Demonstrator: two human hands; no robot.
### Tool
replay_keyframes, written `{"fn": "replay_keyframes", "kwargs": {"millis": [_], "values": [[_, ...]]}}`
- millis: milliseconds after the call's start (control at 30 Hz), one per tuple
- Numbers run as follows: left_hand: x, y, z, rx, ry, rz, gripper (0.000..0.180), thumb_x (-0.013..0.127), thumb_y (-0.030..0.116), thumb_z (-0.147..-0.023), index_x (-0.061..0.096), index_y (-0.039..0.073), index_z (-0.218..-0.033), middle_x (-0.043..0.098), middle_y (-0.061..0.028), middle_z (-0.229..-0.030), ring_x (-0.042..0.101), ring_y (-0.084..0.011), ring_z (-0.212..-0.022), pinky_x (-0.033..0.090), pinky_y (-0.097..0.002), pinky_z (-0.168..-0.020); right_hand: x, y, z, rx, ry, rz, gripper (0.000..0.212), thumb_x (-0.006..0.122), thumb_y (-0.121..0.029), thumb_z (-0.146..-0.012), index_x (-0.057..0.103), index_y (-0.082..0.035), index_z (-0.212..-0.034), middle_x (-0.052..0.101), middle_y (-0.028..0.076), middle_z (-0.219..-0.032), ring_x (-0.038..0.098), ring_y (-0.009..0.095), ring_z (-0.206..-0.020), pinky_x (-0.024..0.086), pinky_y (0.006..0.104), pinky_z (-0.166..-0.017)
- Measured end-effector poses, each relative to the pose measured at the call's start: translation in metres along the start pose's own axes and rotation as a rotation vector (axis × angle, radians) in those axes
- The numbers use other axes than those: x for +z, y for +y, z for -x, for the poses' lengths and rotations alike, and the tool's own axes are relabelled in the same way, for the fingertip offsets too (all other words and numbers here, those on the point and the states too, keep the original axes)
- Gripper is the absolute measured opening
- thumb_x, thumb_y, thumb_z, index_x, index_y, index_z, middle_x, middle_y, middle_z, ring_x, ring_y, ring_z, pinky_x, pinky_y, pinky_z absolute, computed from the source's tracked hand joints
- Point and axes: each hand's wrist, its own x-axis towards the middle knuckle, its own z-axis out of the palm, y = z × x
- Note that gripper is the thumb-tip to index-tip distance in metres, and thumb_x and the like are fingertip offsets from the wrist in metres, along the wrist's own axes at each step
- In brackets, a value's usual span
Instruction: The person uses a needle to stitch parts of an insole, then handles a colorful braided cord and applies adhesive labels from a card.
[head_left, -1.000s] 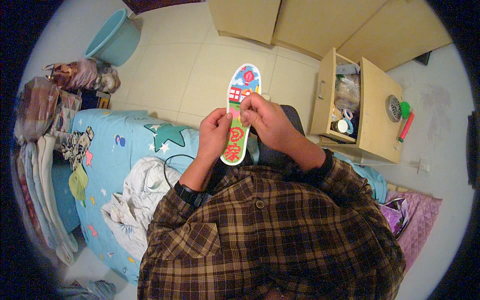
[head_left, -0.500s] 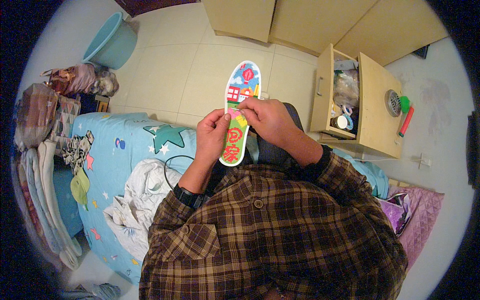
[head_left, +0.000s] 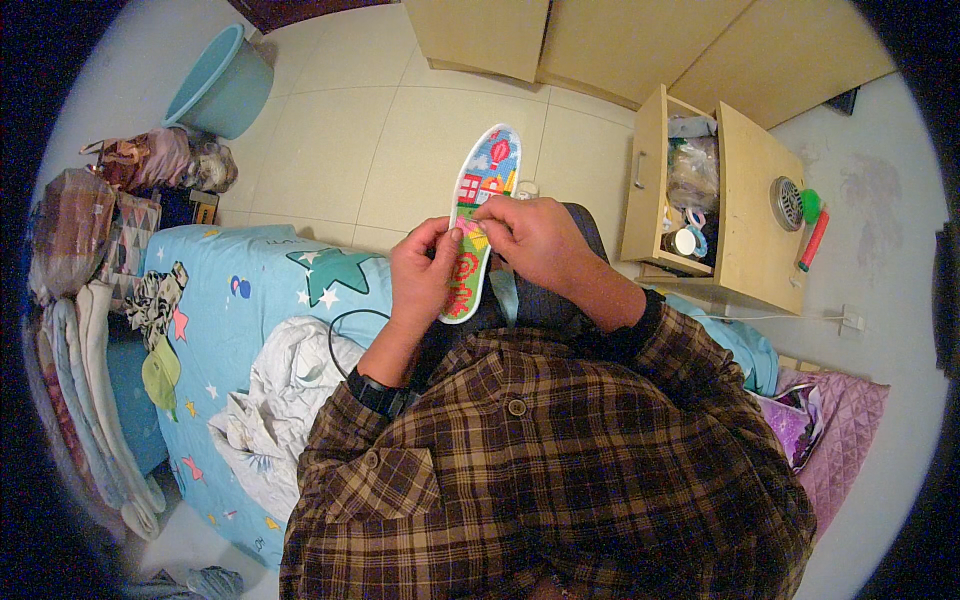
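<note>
An embroidered insole [head_left: 499, 153] with a white rim is held up in front of my chest, its toe end pointing away. A red balloon and houses on blue show on its far half, red stitched characters on green on its near half. My left hand [head_left: 421, 268] grips its left edge at the waist, thumb on top. The fingers of my right hand [head_left: 535, 238] are pinched together over the middle of the insole, close to the left thumb. What sits between those fingertips, perhaps a needle, is too small to make out.
On the left is a bed with a blue star-patterned sheet [head_left: 262, 262] and a crumpled white cloth [head_left: 290, 375]. A blue tub [head_left: 222, 85] stands at the far left. To the right, a wooden cabinet [head_left: 755, 200] has an open, filled drawer [head_left: 648, 180].
The insole has tilted a little, its near end rising slightly and its face turning more edge-on. Both hands stay in nearly the same place, the right one still pinched at the middle.
</note>
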Motion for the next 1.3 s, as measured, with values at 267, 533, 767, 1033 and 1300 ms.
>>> {"fn": "replay_keyframes", "kwargs": {"millis": [267,533,767,1033,1300], "values": [[0.004,0.004,0.002,0.323,0.007,-0.512,0.013,0.055,0.012,-0.074,0.059,0.002,-0.082,0.058,-0.0148,-0.072,0.057,-0.0269,-0.063,0.044,-0.0327,-0.055,0.012,0.003,-0.001,-0.053,0.085,0.007,0.009,0.051,-0.011,-0.076,0.05,-0.005,-0.084,0.054,0.01,-0.057,0.055,0.02,-0.05,0.043,0.0295,-0.047],[-0.002,0.005,0.0,0.057,0.034,-0.089,0.014,0.052,0.01,-0.079,0.056,-0.001,-0.088,0.059,-0.008,-0.076,0.055,-0.0138,-0.065,0.044,-0.0247,-0.059,-0.001,0.01,-0.003,0.179,0.344,-0.546,0.012,0.049,-0.014,-0.08,0.047,-0.003,-0.084,0.054,0.009,-0.069,0.054,0.019,-0.06,0.043,0.0301,-0.053],[-0.003,0.013,0.003,-0.042,-0.012,0.215,0.014,0.05,0.007,-0.081,0.055,-0.003,-0.089,0.057,-0.0042,-0.079,0.052,-0.0076,-0.069,0.044,-0.0212,-0.062,0.005,0.034,-0.004,0.5,0.168,-1.277,0.012,0.046,-0.016,-0.083,0.05,-0.004,-0.083,0.052,0.002,-0.065,0.043,0.008,-0.048,0.033,0.0188,-0.041],[-0.002,0.013,0.004,-0.112,-0.141,0.194,0.011,0.052,0.007,-0.079,0.056,-0.002,-0.084,0.056,-0.0031,-0.077,0.051,-0.0084,-0.069,0.041,-0.021,-0.063,0.021,0.028,0.005,0.412,-0.152,-1.389,0.019,0.05,-0.014,-0.081,0.052,-0.003,-0.097,0.057,0.008,-0.094,0.057,0.017,-0.084,0.048,0.0301,-0.074],[-0.003,0.015,-0.001,0.132,-0.299,-0.065,0.011,0.053,0.007,-0.078,0.056,-0.003,-0.082,0.053,-0.0059,-0.071,0.049,-0.0109,-0.066,0.039,-0.0224,-0.06,0.039,0.052,0.01,0.116,-0.286,-1.829,0.019,0.052,-0.016,-0.077,0.049,-0.006,-0.093,0.057,0.009,-0.087,0.055,0.019,-0.082,0.048,0.0318,-0.072]]}}
